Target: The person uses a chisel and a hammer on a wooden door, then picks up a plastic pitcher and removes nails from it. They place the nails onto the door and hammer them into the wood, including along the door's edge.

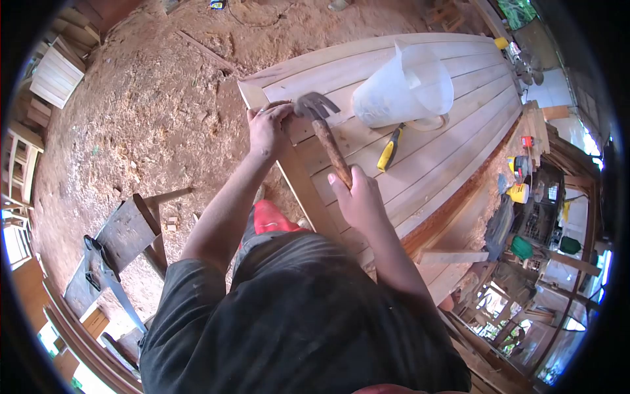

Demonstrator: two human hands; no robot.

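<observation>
My right hand grips the wooden handle of a claw hammer. The hammer's metal head is up against the fingertips of my left hand. Those fingers are pinched together at the edge of a wooden panel made of planks, over the cross strip along its near end. Whatever the pinch holds is too small or hidden to make out. To the right of the hammer, a yellow and black handled tool lies on the planks, beside a whitish plastic bucket with a raised, uneven rim.
Wood shavings cover the dirt floor on the left. A wooden stand is at lower left. Beyond the panel's right side is a bench with a yellow container and boards.
</observation>
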